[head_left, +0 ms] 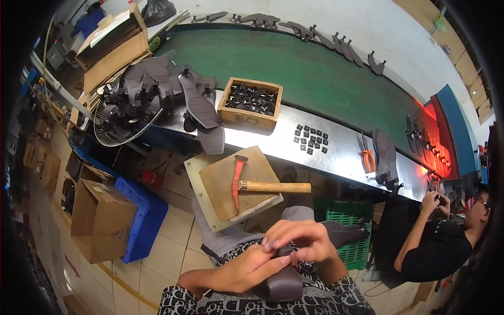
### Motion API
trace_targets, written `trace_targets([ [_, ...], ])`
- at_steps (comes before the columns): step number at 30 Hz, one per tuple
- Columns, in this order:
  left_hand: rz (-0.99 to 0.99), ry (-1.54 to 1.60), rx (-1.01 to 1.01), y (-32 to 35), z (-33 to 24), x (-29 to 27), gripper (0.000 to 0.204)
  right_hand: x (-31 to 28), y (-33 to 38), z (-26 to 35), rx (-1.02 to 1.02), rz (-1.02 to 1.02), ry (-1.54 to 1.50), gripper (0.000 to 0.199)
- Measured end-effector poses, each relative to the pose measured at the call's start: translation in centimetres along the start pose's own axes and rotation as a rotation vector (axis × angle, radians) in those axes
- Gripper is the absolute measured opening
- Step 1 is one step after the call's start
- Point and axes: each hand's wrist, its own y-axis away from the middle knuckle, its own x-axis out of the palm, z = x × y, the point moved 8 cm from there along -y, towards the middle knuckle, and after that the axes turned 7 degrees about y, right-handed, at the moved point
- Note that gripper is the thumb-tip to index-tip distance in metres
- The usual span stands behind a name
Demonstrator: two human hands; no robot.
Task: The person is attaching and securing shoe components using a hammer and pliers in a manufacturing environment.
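Both hands are down at the lap, working one dark brown shoe sole (286, 283). The left hand (247, 270) comes in from the lower left, fingers pinched on the sole's near end with the thumb on top. The right hand (302, 239) arches over from above, fingertips pressed together on a small dark piece (285, 249) seated at that same end. So both hands are clamped, none free.

The sole's long axis runs from the fingertips down toward the person's body; the worked end points away, toward the counter (341, 152).

A hammer (262, 186) lies on a wooden board (220, 197) straight ahead of the hands, handle pointing right, so the right hand is nearer the grip. A wooden box of black pieces (251, 102) sits further out, with loose ones (311, 139) on the steel edge. A co-worker (436, 236) sits at right.
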Motion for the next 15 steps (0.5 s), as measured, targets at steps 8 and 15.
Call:
trace_targets([
  [8,-0.112,-0.253,0.151,0.1,-2.7,-0.3,0.032,0.6,0.4,2.8,-0.128,-0.068,0.303,0.022],
  [15,-0.607,-0.679,0.555,15.9,-7.6,-5.5,0.041,-1.7,2.1,3.2,0.000,-0.353,0.373,0.025],
])
